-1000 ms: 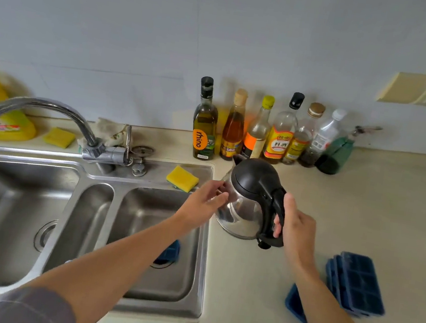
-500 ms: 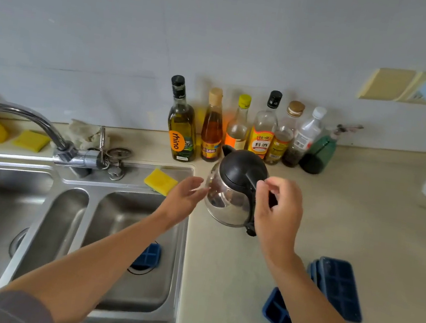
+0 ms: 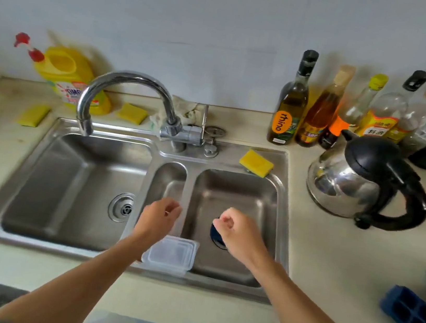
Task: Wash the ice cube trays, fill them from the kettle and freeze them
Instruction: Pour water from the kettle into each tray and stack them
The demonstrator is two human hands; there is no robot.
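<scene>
The steel kettle (image 3: 361,186) with a black lid and handle stands on the counter right of the sink, free of both hands. Blue ice cube trays (image 3: 415,317) lie at the right edge of the counter. Another blue piece (image 3: 215,233) shows in the right basin, mostly hidden behind my right hand (image 3: 235,228). That hand hovers over the right basin with fingers loosely curled and holds nothing. My left hand (image 3: 159,215) hovers over the narrow middle basin, fingers also loosely curled and empty. A clear plastic container (image 3: 170,254) sits on the sink's front rim between my forearms.
The steel sink (image 3: 74,125) has a curved tap (image 3: 123,88) over the left basin. A yellow sponge (image 3: 256,163) lies on the rim, more sponges (image 3: 132,113) behind. A yellow detergent bottle (image 3: 68,72) stands back left; several sauce bottles (image 3: 291,104) line the wall behind the kettle.
Both hands have let go of the kettle, which now stands on the counter. My hands moved down over the sink basins, and my view swung left toward the sink.
</scene>
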